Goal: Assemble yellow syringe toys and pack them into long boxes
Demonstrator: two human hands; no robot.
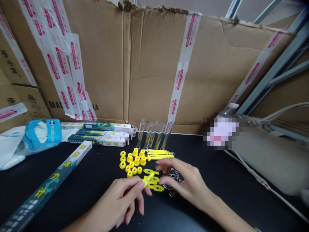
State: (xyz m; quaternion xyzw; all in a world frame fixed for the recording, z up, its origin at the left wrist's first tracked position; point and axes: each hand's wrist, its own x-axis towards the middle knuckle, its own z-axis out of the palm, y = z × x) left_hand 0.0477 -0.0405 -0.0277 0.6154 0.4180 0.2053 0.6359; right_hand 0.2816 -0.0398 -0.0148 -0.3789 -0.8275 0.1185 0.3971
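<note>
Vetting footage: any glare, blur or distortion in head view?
All head view: pale sheen on the black tabletop, bottom centre; coarse pixelation over the clear, white-capped bottle; bent silver wires soft, outlines merging; apparent wide-angle stretch toward edges.

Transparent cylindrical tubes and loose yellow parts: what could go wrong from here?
Transparent cylindrical tubes stand upright, close together; one knock could topple several. Bent silver metal wires lie heaped by the right hand; lifting one might drag others. Loose yellow plastic rings could scatter if brushed.
</note>
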